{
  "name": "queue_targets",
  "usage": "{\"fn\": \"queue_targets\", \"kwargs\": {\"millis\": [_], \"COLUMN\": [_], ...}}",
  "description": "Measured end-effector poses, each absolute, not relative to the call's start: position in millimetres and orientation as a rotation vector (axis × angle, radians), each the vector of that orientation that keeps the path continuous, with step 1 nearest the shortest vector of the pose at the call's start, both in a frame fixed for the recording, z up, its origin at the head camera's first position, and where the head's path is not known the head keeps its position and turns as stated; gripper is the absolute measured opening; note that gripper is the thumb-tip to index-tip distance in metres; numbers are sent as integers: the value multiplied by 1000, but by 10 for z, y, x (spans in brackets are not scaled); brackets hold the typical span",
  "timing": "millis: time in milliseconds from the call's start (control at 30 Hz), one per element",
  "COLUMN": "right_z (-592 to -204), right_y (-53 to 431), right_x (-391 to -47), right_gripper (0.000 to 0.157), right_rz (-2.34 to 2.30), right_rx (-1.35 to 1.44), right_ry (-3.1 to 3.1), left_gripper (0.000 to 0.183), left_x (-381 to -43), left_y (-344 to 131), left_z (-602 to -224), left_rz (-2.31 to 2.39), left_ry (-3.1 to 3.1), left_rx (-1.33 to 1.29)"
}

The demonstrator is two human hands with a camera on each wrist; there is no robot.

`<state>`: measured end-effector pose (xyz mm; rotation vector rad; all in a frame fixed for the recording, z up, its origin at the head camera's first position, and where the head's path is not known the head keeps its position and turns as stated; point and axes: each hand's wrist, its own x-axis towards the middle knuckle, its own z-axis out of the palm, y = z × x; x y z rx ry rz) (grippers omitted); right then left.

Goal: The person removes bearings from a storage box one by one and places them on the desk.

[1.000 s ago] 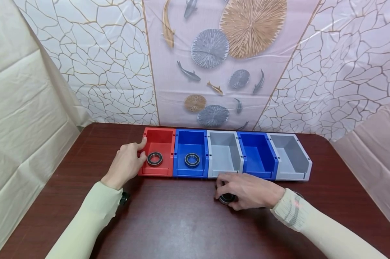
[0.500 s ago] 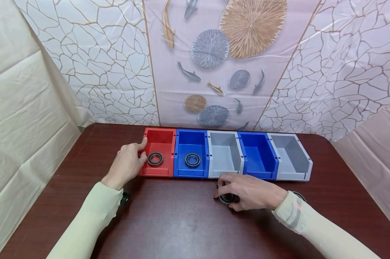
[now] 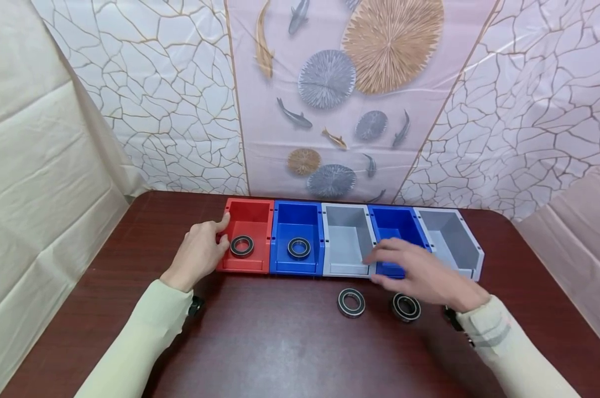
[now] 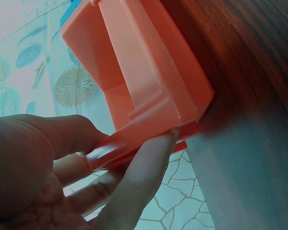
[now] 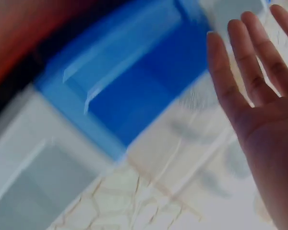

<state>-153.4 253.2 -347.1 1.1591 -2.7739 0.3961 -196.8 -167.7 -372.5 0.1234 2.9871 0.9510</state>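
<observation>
My left hand (image 3: 200, 251) grips the left side wall of the red bin (image 3: 250, 221); thumb and fingers lie on either side of the wall in the left wrist view. A black-sealed ball bearing (image 3: 241, 246) lies inside that bin. The blue bin (image 3: 300, 213) beside it holds a similar bearing (image 3: 298, 248). My right hand (image 3: 424, 271) is raised before the right-hand bins, its fingers extended and holding nothing. Below it on the table are two more bearings, one (image 3: 351, 303) in front of the grey bin (image 3: 347, 237), the other (image 3: 406, 307) partly beneath the hand's outline.
The bins stand in one row along the back of the dark wooden table (image 3: 280, 342). A second blue bin (image 3: 391, 216), partly covered by the right hand, and another grey bin (image 3: 444, 232) form the right end. A patterned cloth (image 3: 324, 127) hangs behind.
My right hand has let go of the bearing in front of the grey bin and moved up and right, uncovering another bearing. The left hand keeps its grip on the red bin.
</observation>
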Motion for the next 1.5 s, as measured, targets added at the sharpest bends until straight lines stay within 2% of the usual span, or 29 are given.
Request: {"fn": "queue_targets", "kwargs": {"millis": [233,567,1000,1500], "right_z": [-3348,-3423,-3482,-3632], "right_y": [2891,3252,3571,3832], "right_x": [-1591,-1636,-1705,-1731], "right_gripper": [18,9,27,40], "right_rz": [494,636,549,471], "right_rx": [786,349,-86,-191], "right_ry": [-2699,-2552,-2640,-2770], "left_gripper": [59,59,58,54], "left_x": [-1959,-1958,-1968,-1968], "left_y": [-1663,-1671,-1690,-1670], "left_z": [-3738,-3717,-3718,-3756], "left_rz": [977,960,956,879], "left_ry": [2962,2971,2986,3160], "left_rx": [126,142,141,182]}}
